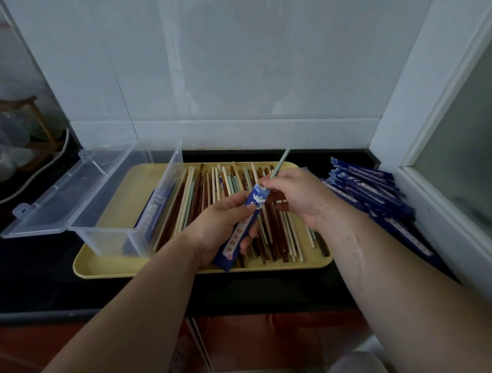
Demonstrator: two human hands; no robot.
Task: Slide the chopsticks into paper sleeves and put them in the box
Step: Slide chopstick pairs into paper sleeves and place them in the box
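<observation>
My left hand [221, 229] holds a blue paper sleeve [242, 228] tilted above the yellow tray [107, 265]. My right hand [293, 195] pinches pale green chopsticks [279, 163] whose lower ends are inside the sleeve's open top; the upper ends stick out toward the wall. Several loose chopsticks [205, 193], brown, cream and green, lie spread across the tray. The clear plastic box [121, 203] stands on the tray's left part with its lid hinged open to the left; a few blue sleeved pairs lie inside.
A heap of blue paper sleeves [380, 197] lies on the black counter to the right of the tray. A white wall rises behind and a white frame on the right. A white cable [27, 181] runs at far left.
</observation>
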